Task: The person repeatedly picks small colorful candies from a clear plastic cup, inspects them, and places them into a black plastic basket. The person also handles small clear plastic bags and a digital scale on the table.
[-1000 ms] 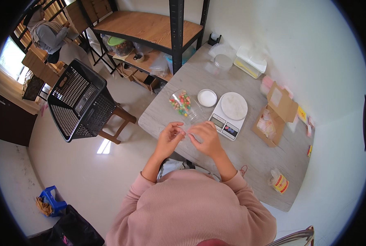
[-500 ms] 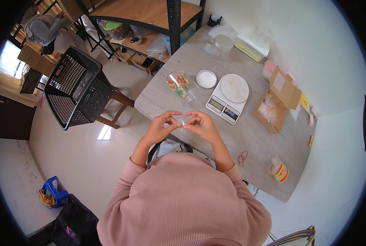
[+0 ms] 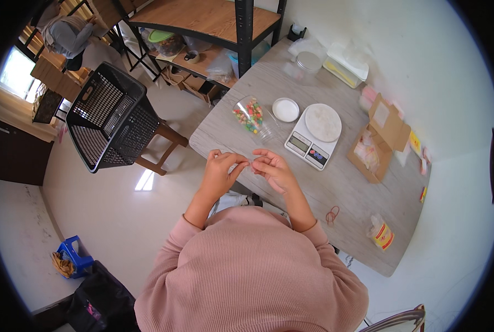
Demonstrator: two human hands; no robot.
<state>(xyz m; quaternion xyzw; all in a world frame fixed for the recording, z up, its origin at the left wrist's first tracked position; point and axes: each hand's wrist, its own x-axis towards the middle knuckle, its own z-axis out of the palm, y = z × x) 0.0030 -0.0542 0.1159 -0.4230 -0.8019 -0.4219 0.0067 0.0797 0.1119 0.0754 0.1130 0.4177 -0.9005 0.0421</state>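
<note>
My left hand (image 3: 220,174) and my right hand (image 3: 274,172) meet at the fingertips over the table's front edge. Both are closed in a pinch on a small piece of clear plastic (image 3: 250,164), mostly covered by the fingers; its exact kind cannot be made out. Beyond the hands, a clear plastic jar (image 3: 251,115) lies tipped on its side with colourful candy-like pieces in it. A round white lid (image 3: 286,109) lies to its right. Further right stands a white digital kitchen scale (image 3: 313,138) with a round plate on top.
An opened cardboard box (image 3: 369,160) with plastic bags stands on the table's right. Red rubber bands (image 3: 332,214) and a yellow-labelled plastic pack (image 3: 381,233) lie nearer. At the back are a lidded jar (image 3: 308,63) and a white tub (image 3: 346,65). A black crate (image 3: 106,119) rests on a stool, left.
My fingers have shifted around the clear plastic, which shows less now. The right hand has turned and its fingers spread a little. The whole view has moved slightly.
</note>
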